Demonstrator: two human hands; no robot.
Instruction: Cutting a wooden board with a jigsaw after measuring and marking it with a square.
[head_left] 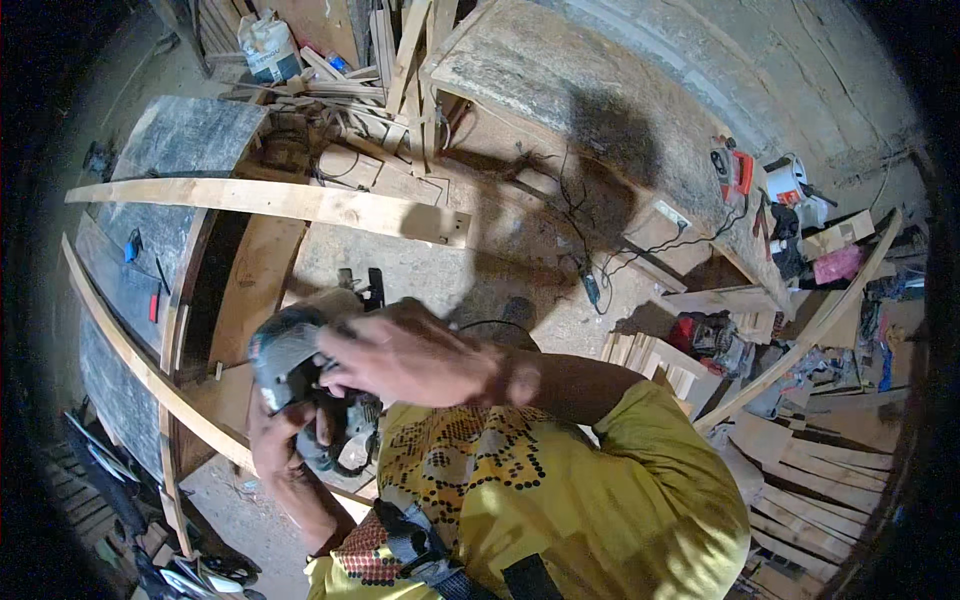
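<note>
A dark green and grey handheld power tool [285, 350] with a rounded metallic part is held up close in front of my yellow-shirted body. Wrapped around its lower side is my left hand [285, 440], with the fingers curled. My right hand [400, 350] reaches across from the right, its curled fingers against the tool's near side and slightly blurred. Part of the tool is hidden behind that hand. Just beyond it, a black bracket-like part [373, 288] shows. To the left, a long wooden board [270, 200] and a second narrower plank [140, 350] extend outward.
A dark-topped bench [195, 135] is at left, a long worktable [560, 75] at the far side. A red power tool [738, 172] rests on the latter. Cables and a plug connector [591, 288] lie on the floor. Scrap wood [815, 500] piles up at right; a white bucket [787, 182] stands behind.
</note>
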